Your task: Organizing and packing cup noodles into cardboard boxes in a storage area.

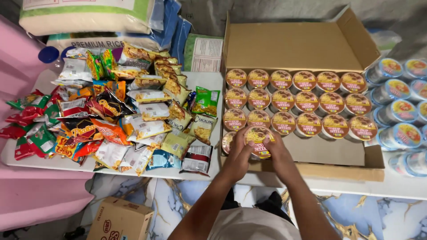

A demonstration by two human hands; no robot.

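Head view, looking down at the bench (311, 184): a noodle cup (259, 140) is gripped from both sides, the left hand (240, 155) wrapped around its left edge and the right hand (276, 150) closed on its right edge. The cup is held lid-up at the near-left corner of the open cardboard box (302, 46), just over the start of the fourth row.

Three full rows of the same cups (293, 100) are already seated farther back in the box, and one more cup (228, 141) is partly seen just left of the held one, tucked against the box wall. So the step in hand looks like row filling, with the fourth row barely begun and bare cardboard left to the right of the hands.

The next move probably calls for the cup to be lowered straight down, snug beside its neighbour and level with the row behind, so nothing gets tipped.

To the left a heap of snack packets (115, 115) is spread over the bench, with rice sacks (84, 18) behind. On the right, blue-rimmed cups (400, 111) are stacked on their sides. A smaller carton (120, 220) is seen on the floor.
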